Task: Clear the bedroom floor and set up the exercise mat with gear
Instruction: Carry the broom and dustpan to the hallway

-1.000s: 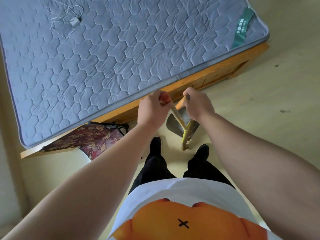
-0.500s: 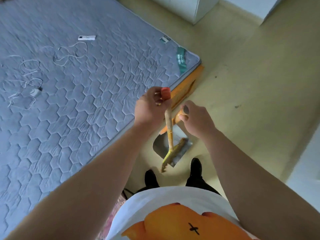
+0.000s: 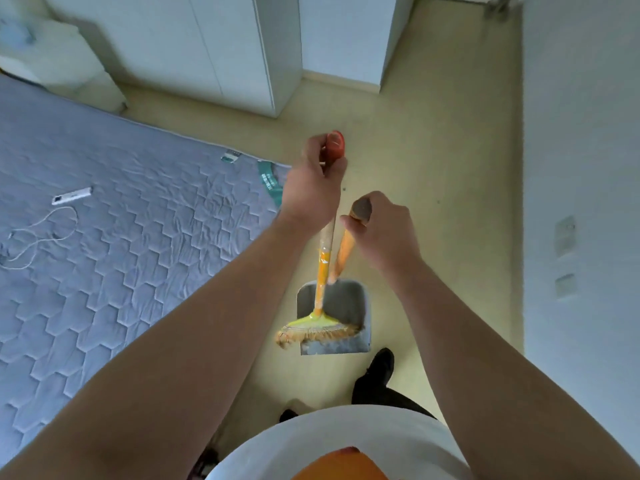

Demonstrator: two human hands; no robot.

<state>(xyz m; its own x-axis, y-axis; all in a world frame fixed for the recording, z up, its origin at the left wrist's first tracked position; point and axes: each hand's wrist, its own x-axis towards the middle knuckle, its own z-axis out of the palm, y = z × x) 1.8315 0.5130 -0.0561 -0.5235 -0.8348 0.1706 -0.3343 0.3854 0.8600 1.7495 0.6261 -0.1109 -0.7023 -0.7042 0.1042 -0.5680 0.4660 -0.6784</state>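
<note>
My left hand [image 3: 313, 187] grips the top of a broom [image 3: 320, 282] by its red cap; the yellow-orange stick runs down to straw bristles that lie across the mouth of a grey dustpan [image 3: 341, 308]. My right hand [image 3: 379, 226] grips the top of the dustpan's orange handle, just right of the broom stick. Both tools hang over the pale yellow floor [image 3: 433, 174], in front of my black shoes. No exercise mat is in view.
A bed with a grey quilted mattress [image 3: 114, 271] fills the left side; a white remote [image 3: 72, 196] and a white cable [image 3: 41, 233] lie on it. White wardrobes [image 3: 194, 46] stand at the back. A white wall [image 3: 581, 202] runs along the right.
The view has swung right and up, from the bed's edge towards the wardrobes and open floor. Both hands keep their grips; the broom head now lies across the dustpan's mouth.
</note>
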